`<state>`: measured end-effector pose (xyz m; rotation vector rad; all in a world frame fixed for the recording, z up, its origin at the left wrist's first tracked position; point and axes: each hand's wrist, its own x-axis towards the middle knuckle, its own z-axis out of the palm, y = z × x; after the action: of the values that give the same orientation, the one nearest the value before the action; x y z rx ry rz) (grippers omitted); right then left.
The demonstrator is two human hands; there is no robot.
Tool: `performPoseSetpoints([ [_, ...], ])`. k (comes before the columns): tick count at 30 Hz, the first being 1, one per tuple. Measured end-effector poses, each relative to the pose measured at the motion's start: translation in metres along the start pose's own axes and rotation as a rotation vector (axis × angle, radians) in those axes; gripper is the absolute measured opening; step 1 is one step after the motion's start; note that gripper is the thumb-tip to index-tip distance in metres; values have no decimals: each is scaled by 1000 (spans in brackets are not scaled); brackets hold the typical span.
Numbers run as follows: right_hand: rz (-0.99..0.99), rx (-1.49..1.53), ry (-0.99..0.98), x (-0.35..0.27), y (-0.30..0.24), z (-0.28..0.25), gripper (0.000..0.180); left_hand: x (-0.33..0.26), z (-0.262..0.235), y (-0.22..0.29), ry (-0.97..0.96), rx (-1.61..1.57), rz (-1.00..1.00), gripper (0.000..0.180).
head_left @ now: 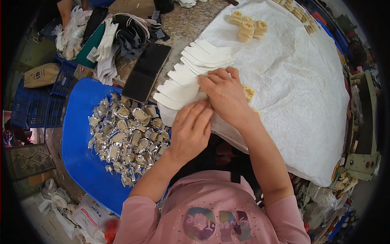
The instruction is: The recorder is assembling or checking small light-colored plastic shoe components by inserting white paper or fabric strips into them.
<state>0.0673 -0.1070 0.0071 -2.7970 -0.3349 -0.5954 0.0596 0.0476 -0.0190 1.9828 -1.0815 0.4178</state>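
Paper pieces point(191, 71): white, flat, serrated edges, fanned in an overlapping row at the left edge of your white sheet point(308, 93).
Beige piece point(248, 93): possibly moulded plastic, half hidden beside your right hand point(225, 95).

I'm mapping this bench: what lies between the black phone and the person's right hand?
In the head view, a fanned row of white paper pieces lies between the black phone and the right hand.
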Motion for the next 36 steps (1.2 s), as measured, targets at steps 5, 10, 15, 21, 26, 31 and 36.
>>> performPoseSetpoints([
  [5, 95, 125, -32, 7, 5, -2, 15, -1, 9, -8, -83, 103, -11, 47],
  [10, 234, 311, 8, 12, 4, -12, 19, 8, 6, -4, -128, 78, -99, 47],
  [15, 134, 141, -169, 8, 3, -7, 31, 3, 5, -5, -14, 23, 85, 42],
  [21, 81, 259, 49, 9, -1, -9, 25, 3, 12, -6, -140, 188, 0, 39],
  [26, 145, 343, 488, 16, -2, -52, 30, 1, 6, -1, -237, 159, -94, 52],
  [31, 69, 207, 504, -10, 6, -90, 30, 13, -9, 25, -259, 132, -81, 51],
  [36, -82, 206, 322, -63, 2, -79, 34, 7, 3, 41, -127, -1330, -732, 45],
])
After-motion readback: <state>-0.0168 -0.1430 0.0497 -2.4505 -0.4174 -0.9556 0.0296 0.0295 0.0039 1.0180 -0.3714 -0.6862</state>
